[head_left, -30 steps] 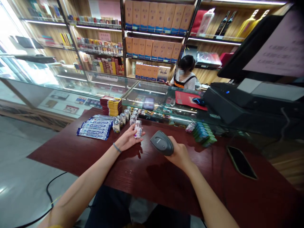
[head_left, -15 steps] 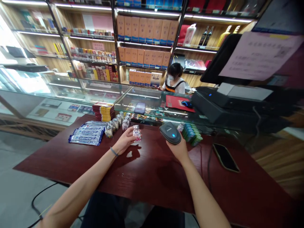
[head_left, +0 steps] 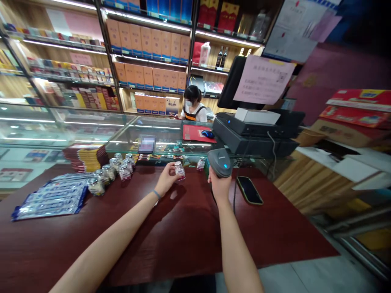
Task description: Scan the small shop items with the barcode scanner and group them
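Note:
Fingers and thumb of my left hand [head_left: 167, 178] are closed round a small clear jar [head_left: 180, 171] with a silvery lid and pinkish contents, held close over the dark red table [head_left: 189, 236]. My right hand [head_left: 220, 187] grips a black barcode scanner [head_left: 220, 162] with a blue light on top. A similar jar [head_left: 200, 163] stands between the two hands, near the glass counter. Left of my left hand is a group of jars [head_left: 110, 173]. The green packs seen earlier are mostly hidden behind the scanner and my right hand.
Blue-and-white packets [head_left: 53, 196] and stacked red and yellow packs [head_left: 88, 158] lie at left. A phone [head_left: 249, 190] rests right of my right hand. Beyond the table are a glass counter [head_left: 128, 132], a monitor [head_left: 230, 83] and a seated person [head_left: 194, 106]. A cable runs down beside the scanner.
The view has swung right, so the shelves and table goods appear further left. My left hand has carried the jar rightward, nearer the standing jar. The scanner now covers the green packs.

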### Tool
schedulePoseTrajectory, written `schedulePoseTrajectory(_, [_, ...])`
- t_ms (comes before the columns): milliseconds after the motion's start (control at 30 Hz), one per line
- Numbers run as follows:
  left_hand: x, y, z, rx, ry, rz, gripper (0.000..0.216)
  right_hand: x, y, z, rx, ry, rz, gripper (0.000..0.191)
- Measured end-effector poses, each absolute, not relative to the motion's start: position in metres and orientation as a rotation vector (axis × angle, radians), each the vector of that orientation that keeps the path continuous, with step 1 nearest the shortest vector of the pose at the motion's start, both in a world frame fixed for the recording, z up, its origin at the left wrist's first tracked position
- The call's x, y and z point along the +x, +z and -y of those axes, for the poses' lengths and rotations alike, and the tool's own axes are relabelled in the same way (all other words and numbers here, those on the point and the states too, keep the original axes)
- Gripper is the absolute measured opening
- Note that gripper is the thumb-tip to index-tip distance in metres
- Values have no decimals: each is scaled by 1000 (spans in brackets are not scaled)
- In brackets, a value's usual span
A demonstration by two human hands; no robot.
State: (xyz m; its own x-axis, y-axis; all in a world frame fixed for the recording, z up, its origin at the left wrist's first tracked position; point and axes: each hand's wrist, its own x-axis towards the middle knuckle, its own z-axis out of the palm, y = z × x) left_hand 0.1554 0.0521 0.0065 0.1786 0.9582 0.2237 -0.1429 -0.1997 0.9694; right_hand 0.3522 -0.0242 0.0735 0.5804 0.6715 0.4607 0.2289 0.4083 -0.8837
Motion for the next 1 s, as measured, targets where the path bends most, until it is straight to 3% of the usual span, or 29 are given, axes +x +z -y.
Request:
schedulePoseTrajectory(367, [266, -14, -92, 1651, 1239, -896, 52, 377, 80, 26, -1095, 390, 793, 26])
schedulePoseTrajectory(1000, [282, -39, -107, 1691, 1256, -901, 52, 382, 84, 30, -1166, 390, 807, 30])
